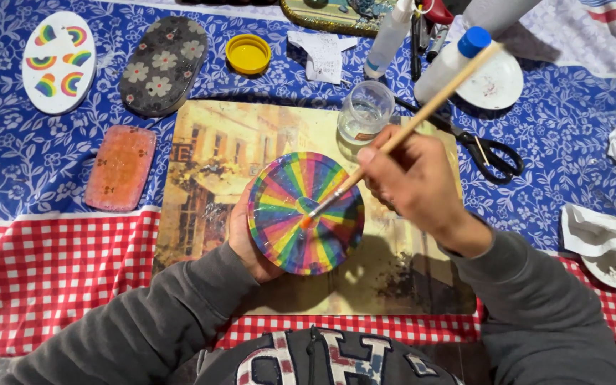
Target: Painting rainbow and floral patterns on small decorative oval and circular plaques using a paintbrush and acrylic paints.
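Round glossy rainbow-striped disc (306,213), cupped from beneath by left hand (247,239); right hand (411,178) pinches long wooden paintbrush (411,121), bristles touching disc centre.

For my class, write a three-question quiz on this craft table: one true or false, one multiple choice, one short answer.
1. True or false: the right hand holds a brush to the disc.
2. What lies right of the glass? A) scissors B) hammer C) spoon
3. Which hand steadies the disc?

Key: 1 true; 2 A; 3 the left hand, gripping its left edge.
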